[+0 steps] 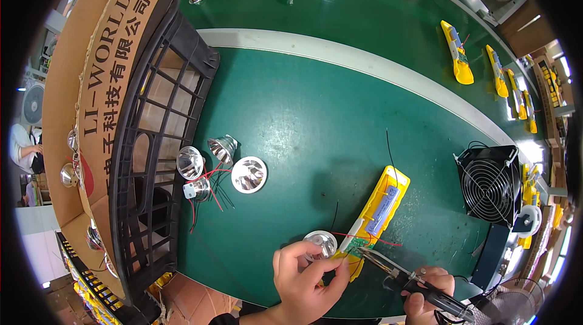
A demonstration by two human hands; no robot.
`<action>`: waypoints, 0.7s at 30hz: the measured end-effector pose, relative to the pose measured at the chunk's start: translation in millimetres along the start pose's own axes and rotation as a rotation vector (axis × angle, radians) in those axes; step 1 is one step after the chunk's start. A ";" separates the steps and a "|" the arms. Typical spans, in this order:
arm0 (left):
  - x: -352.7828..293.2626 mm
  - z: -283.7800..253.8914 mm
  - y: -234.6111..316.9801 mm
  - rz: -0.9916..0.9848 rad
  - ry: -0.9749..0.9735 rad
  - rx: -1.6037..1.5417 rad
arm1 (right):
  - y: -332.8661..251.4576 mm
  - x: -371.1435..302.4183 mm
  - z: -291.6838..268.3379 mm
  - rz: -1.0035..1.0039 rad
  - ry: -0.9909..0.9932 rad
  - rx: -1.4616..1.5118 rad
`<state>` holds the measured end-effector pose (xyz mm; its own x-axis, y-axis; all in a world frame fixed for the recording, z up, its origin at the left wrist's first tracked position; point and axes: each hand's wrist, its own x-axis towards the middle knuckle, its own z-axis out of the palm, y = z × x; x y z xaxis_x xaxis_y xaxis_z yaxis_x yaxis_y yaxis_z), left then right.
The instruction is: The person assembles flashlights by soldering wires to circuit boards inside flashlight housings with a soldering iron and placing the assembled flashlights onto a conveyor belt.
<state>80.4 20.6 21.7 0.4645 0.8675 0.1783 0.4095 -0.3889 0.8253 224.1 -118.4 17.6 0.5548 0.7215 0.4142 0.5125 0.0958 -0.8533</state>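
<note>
A yellow half-shell housing [393, 180] lies slantwise on the green bench mat, with a grey-violet battery [381, 211] strapped in it and a green circuit board [358, 243] toward its near end. My right hand [432, 291] grips a black-handled soldering iron [405, 277], its metal tip down at the board. Beside the board, my left hand [308, 281] is closed in a pinch near the housing's edge; what its fingertips hold is too small to tell. A silver reflector [322, 243] sits just beyond those fingers, partly covered by them. Red and black wires stick out around the board.
Several loose reflectors [249, 175] with wires lie left, next to a black plastic crate [159, 136] and a cardboard box [100, 100]. A black fan [486, 182] stands right. Beyond the pale rail [340, 61], more yellow housings [456, 51] rest on a green surface.
</note>
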 end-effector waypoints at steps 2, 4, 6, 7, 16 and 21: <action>0.1 -0.2 0.6 -0.007 -0.002 -0.001 | -0.2 -0.9 -0.8 0.009 0.007 0.010; 1.4 -0.3 1.3 0.010 0.000 0.012 | -0.4 -1.3 -1.3 0.008 0.010 0.019; 0.8 0.2 1.4 0.006 0.001 0.005 | -0.1 -3.2 -2.9 0.017 0.007 0.015; 0.5 0.5 1.4 0.003 0.003 -0.002 | 0.1 -3.9 -3.4 0.025 0.003 0.011; -0.2 1.8 0.4 -0.001 -0.003 -0.010 | -3.4 -1.1 -1.8 0.039 -0.008 0.003; -0.5 2.0 0.7 0.002 -0.002 -0.001 | -5.5 5.7 -0.8 0.025 -0.039 -0.018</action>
<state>82.0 19.3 21.1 0.4672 0.8659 0.1791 0.4072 -0.3905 0.8257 225.0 -115.3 24.9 0.5423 0.7495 0.3797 0.5102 0.0653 -0.8576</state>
